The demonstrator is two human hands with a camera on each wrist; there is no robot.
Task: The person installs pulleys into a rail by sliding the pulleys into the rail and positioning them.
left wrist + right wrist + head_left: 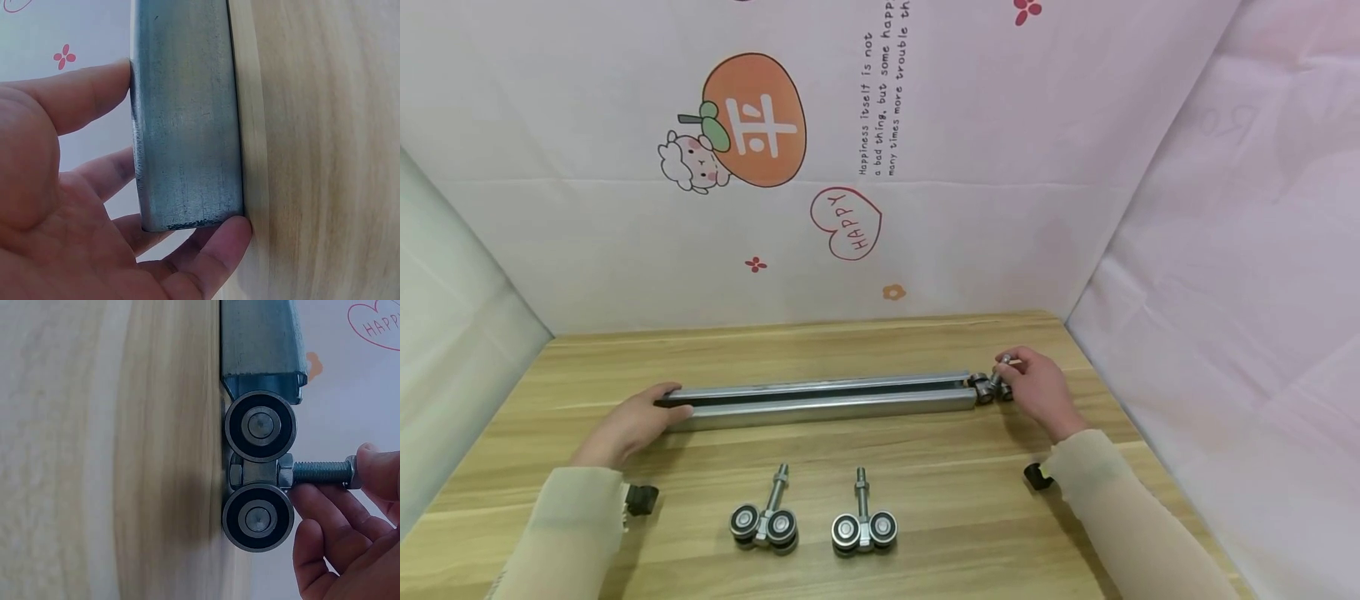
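Note:
A long metal channel rail (827, 408) lies across the wooden table with its slot facing up. My left hand (628, 423) grips its left end, thumb on the near edge and fingers at the far side and end face. At the rail's right end stands a roller trolley (257, 469) on its wheels, its threaded bolt (322, 472) pointing up. My right hand (1037, 387) pinches that bolt near its top nut. The trolley's leading wheel (260, 425) is right at the rail's open end, overlapping its mouth in the right wrist view.
Two more roller trolleys lie nearer me on the table (955, 517): a left one (763, 525) and a right one (863, 529), bolts pointing away. White printed cloth (970, 208) hangs behind the table, with cloth walls on both sides.

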